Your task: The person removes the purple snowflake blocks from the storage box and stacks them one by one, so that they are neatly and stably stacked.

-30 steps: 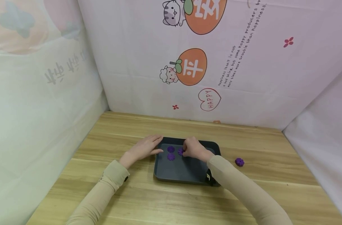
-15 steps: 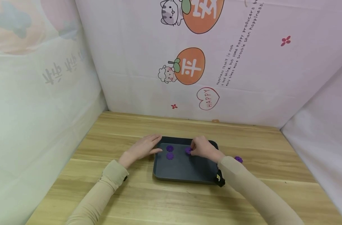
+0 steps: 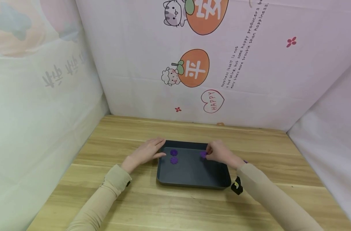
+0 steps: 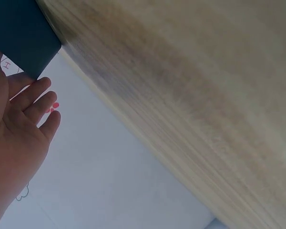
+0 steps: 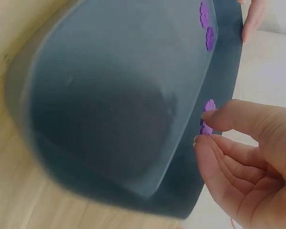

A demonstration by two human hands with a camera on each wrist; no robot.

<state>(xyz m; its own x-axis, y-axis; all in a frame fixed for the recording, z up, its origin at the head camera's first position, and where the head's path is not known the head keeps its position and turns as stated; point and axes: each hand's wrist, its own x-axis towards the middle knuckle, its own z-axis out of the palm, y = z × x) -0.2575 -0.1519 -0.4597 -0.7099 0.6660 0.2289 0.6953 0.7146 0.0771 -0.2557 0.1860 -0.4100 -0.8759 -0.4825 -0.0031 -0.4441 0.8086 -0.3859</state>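
Note:
A dark grey rectangular tray (image 3: 189,175) lies on the wooden table. Two purple flower-shaped plastic discs, an upper disc (image 3: 173,152) and a lower disc (image 3: 173,160), lie close together near its left end. My right hand (image 3: 220,152) pinches another purple disc (image 5: 209,106) between thumb and fingertips, over the tray near its back wall. At the tray's left back corner, my left hand (image 3: 146,152) touches the rim with fingers extended. In the left wrist view its fingers (image 4: 35,98) look relaxed against the tray's outer side.
Beyond the tray's right side, a bit of another purple disc (image 3: 245,162) shows from behind the right forearm. A black strap piece (image 3: 237,186) hangs at the right wrist. A printed white cloth (image 3: 152,96) rises behind the table (image 3: 129,199).
My right hand has moved rightward along the tray's back, carrying its pinched disc away from the two lying discs. The left hand keeps its place at the corner.

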